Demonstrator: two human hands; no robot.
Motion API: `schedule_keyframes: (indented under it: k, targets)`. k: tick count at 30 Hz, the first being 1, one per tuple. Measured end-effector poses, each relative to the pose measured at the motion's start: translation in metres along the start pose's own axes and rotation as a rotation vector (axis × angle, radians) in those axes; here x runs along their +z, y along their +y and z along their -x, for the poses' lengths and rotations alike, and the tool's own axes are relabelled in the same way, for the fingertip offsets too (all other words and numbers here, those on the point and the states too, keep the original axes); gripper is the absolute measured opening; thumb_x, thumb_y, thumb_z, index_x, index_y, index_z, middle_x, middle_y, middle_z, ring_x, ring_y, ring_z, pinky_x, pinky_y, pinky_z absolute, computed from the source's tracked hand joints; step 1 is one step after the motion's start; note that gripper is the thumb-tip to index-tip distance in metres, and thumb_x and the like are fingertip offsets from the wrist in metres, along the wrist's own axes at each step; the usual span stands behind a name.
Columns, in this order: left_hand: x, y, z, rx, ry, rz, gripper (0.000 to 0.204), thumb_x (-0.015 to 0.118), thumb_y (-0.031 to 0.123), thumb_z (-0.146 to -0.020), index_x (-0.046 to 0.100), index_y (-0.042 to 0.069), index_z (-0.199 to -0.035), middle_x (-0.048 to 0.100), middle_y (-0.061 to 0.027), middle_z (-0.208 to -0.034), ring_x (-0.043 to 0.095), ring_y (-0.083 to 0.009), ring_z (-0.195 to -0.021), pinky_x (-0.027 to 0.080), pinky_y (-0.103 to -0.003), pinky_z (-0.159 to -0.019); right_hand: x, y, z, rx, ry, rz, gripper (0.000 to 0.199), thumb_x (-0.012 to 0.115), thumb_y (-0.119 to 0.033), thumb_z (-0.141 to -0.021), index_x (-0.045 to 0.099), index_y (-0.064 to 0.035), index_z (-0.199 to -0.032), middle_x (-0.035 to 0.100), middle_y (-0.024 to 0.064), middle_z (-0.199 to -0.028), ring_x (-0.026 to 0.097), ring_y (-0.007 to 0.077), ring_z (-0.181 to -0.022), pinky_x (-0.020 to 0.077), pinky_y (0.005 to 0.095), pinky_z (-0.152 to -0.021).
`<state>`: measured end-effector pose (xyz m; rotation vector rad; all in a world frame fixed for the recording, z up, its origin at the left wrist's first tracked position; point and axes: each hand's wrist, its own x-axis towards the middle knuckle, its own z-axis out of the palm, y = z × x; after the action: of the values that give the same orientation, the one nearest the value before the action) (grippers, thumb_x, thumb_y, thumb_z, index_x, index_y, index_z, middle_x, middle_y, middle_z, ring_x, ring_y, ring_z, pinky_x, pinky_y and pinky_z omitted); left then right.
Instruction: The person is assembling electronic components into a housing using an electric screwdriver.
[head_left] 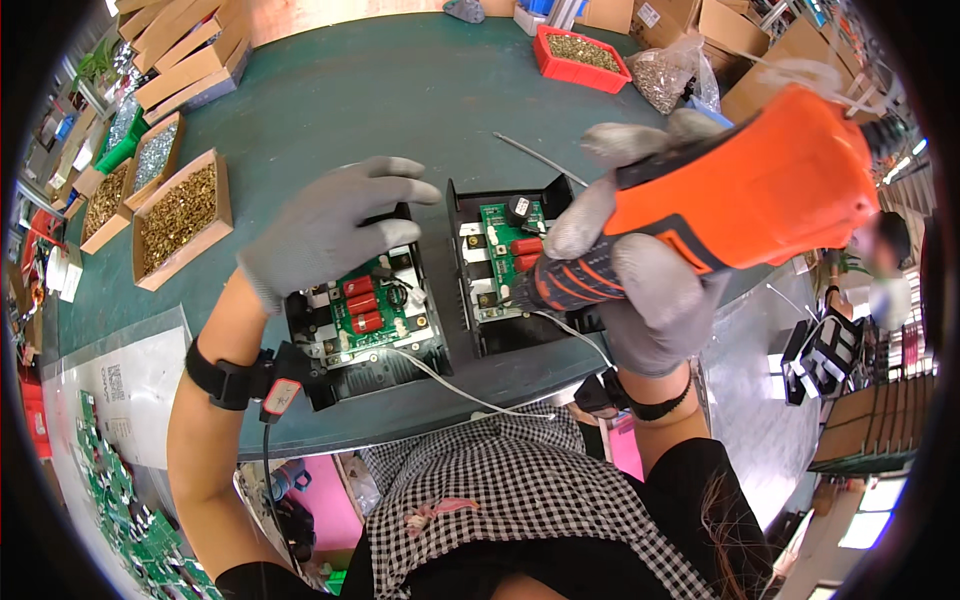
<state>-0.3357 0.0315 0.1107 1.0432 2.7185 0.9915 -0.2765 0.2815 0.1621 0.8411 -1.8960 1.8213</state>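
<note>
My right hand, in a grey glove, is wrapped round an orange and black power screwdriver. The tool's nose points down at the right black housing, which holds a green circuit board with red cylindrical parts. Its bit tip is too hard to make out. My left hand, also gloved, is spread with fingers apart over the far edge of the left black housing. Inside that one lies a similar green board with red parts. A pale cable trails from it toward me.
Cardboard trays of brass-coloured screws stand at the left. A red bin of small metal parts and a clear bag are at the back right. Bare circuit boards lie lower left. A person is at far right.
</note>
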Motion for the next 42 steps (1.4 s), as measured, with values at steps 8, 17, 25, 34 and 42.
schedule_keyframes:
  k: [8, 17, 25, 34, 42]
  targets:
    - [0.041, 0.04, -0.074, 0.116, -0.387, -0.154, 0.045, 0.06, 0.025, -0.086, 0.052, 0.014, -0.129, 0.048, -0.0114, -0.134, 0.051, -0.0309, -0.117, 0.042, -0.042, -0.097, 0.011, 0.019, 0.005, -0.009, 0.03, -0.115, 0.063, 0.06, -0.001, -0.073, 0.033, -0.0012, -0.13, 0.055, 0.0234, -0.113, 0.063, 0.0229, -0.074, 0.0547, 0.0332, -0.064]
    - [0.083, 0.006, -0.082, 0.102, -0.339, 0.071, 0.05, 0.056, 0.026, -0.086, 0.045, 0.01, -0.132, 0.054, -0.0127, -0.126, 0.056, -0.0271, -0.112, 0.043, -0.038, -0.096, 0.014, 0.02, 0.001, 0.071, 0.06, -0.06, 0.047, 0.063, -0.002, -0.073, 0.044, 0.0013, -0.116, 0.059, 0.0151, -0.107, 0.06, 0.0164, -0.079, 0.0505, 0.0292, -0.069]
    - [0.056, 0.043, -0.088, -0.039, -0.445, -0.16, 0.049, 0.06, 0.018, -0.081, 0.048, 0.011, -0.128, 0.058, -0.0105, -0.12, 0.058, -0.027, -0.108, 0.043, -0.037, -0.094, 0.006, 0.03, -0.001, 0.082, 0.068, -0.068, 0.051, 0.066, -0.005, -0.075, 0.042, 0.0009, -0.12, 0.058, 0.018, -0.109, 0.061, 0.0182, -0.077, 0.0515, 0.0301, -0.067]
    - [0.07, 0.024, -0.073, 0.087, -0.242, -0.178, 0.032, 0.059, 0.017, -0.08, 0.061, 0.014, -0.112, 0.055, -0.0094, -0.123, 0.059, -0.0271, -0.106, 0.045, -0.037, -0.092, 0.005, 0.034, 0.005, 0.01, -0.007, -0.059, 0.066, 0.066, -0.006, -0.076, 0.031, -0.0011, -0.132, 0.057, 0.0238, -0.106, 0.064, 0.0236, -0.069, 0.0549, 0.033, -0.064]
    - [0.075, 0.028, -0.085, 0.102, -0.263, -0.164, 0.028, 0.058, 0.021, -0.081, 0.06, 0.007, -0.105, 0.066, -0.0151, -0.102, 0.061, -0.0307, -0.1, 0.046, -0.041, -0.089, 0.022, 0.011, 0.003, 0.111, 0.273, -0.146, 0.024, 0.062, 0.004, -0.063, 0.061, -0.0025, -0.086, 0.064, 0.0027, -0.084, 0.057, 0.0104, -0.065, 0.0466, 0.0245, -0.06]
